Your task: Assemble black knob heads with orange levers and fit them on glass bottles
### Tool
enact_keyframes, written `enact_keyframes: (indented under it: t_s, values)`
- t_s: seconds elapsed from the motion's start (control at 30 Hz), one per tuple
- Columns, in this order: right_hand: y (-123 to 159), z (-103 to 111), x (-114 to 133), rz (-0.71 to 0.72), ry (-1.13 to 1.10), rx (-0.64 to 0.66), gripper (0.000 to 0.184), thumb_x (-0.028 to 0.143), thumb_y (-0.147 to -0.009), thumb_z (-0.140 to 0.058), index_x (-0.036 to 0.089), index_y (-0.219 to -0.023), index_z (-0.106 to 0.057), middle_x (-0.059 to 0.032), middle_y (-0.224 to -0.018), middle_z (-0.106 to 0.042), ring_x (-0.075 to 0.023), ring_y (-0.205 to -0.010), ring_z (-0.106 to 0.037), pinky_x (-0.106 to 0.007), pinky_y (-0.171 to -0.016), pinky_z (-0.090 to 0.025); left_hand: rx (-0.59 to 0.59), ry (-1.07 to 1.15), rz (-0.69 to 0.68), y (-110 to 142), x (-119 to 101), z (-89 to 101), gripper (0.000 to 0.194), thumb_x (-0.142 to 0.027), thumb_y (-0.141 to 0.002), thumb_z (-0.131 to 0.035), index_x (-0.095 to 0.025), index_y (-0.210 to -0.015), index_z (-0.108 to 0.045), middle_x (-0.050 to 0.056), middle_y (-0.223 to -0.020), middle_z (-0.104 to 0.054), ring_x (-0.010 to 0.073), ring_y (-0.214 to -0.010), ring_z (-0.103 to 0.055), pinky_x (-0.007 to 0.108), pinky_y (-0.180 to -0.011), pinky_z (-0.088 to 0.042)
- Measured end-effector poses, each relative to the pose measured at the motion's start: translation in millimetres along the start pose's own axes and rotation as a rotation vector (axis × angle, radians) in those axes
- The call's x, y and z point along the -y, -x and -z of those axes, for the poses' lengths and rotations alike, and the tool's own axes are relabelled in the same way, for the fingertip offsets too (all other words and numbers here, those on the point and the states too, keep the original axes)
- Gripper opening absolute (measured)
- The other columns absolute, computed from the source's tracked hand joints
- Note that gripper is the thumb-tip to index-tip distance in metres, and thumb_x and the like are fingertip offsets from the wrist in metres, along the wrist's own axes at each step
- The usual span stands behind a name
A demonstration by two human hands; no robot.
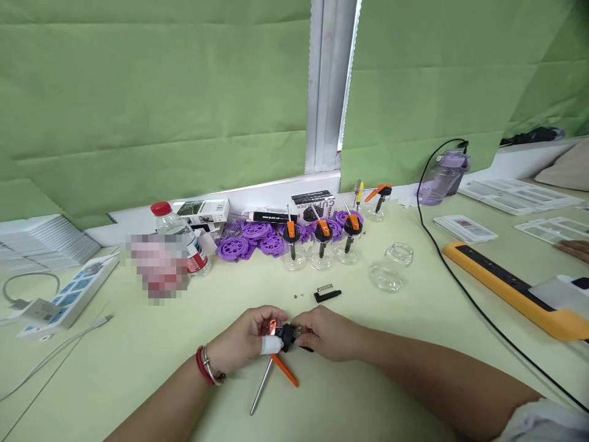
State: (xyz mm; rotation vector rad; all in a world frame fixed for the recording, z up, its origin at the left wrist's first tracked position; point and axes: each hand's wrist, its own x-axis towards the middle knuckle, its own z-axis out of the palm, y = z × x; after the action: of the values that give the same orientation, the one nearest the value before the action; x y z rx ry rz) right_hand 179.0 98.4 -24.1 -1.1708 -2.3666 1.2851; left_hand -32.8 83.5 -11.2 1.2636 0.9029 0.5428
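My left hand [246, 341], its thumb wrapped in white, grips a small black plastic part [286, 337] fitted with an orange lever [286, 371]. A thin metal tube [261, 387] slants down from beneath my left hand. From the other side, my right hand [331, 334] pinches at the same black part, where a thin metal piece shows between the hands. The fingertips hide the exact joint. Just beyond my hands lie a spring [324, 287], a black plastic strip [327, 296] and tiny bits [296, 296].
Glass jars [321, 258] with black-and-orange tops stand behind, beside purple plastic discs [234, 248]. A bare glass jar [386, 276] lies tipped. A red-capped bottle [181, 236] stands left. An orange power strip [510, 288] and black cable [453, 276] lie right, near another person's hand [574, 248].
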Motion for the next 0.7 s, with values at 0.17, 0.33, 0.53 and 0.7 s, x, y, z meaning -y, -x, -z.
enact_keyframes:
  t_s: [0.17, 0.33, 0.53, 0.7]
  values:
    - [-5, -5, -7, -0.103, -0.210, 0.014, 0.018, 0.028, -0.081, -0.051, 0.016, -0.070, -0.058, 0.0032, -0.054, -0.050, -0.0077, -0.046, -0.041, -0.019, -0.043, -0.031, -0.113, 0.093, -0.010, -5, 4, 1.9, 0.033, -0.025, -0.067, -0.074, -0.016, -0.095, -0.058, -0.002, -0.076, -0.056, 0.0091, -0.066, -0.051, 0.024, -0.066, -0.043]
    - [-7, -4, -6, -0.186, -0.460, 0.065, 0.013, 0.024, -0.079, -0.052, 0.017, -0.068, -0.050, 0.0024, -0.057, -0.057, -0.0063, -0.041, -0.042, -0.018, -0.040, -0.032, -0.329, 0.163, 0.026, -11, 10, 0.6, 0.030, -0.027, -0.063, -0.077, -0.014, -0.086, -0.062, 0.003, -0.079, -0.064, 0.0134, -0.073, -0.057, 0.028, -0.074, -0.045]
    - [-5, -5, -3, -0.236, -0.628, 0.021, 0.016, 0.028, -0.074, -0.059, 0.017, -0.069, -0.049, 0.0033, -0.054, -0.058, -0.0061, -0.040, -0.046, -0.017, -0.037, -0.031, -0.307, -0.128, -0.097, -7, 1, -8.3, 0.022, -0.036, -0.075, -0.064, -0.015, -0.081, -0.068, 0.006, -0.096, -0.062, 0.0181, -0.086, -0.057, 0.030, -0.081, -0.044]
    - [-5, -14, -8, -0.191, -0.669, 0.035, 0.021, 0.031, -0.070, -0.065, 0.016, -0.070, -0.051, 0.0025, -0.056, -0.060, -0.0057, -0.041, -0.047, -0.017, -0.039, -0.035, -0.147, -0.234, -0.116, -2, -1, -14.4, 0.043, -0.032, -0.071, -0.069, -0.020, -0.111, -0.059, 0.003, -0.093, -0.059, 0.0166, -0.082, -0.055, 0.027, -0.074, -0.046]
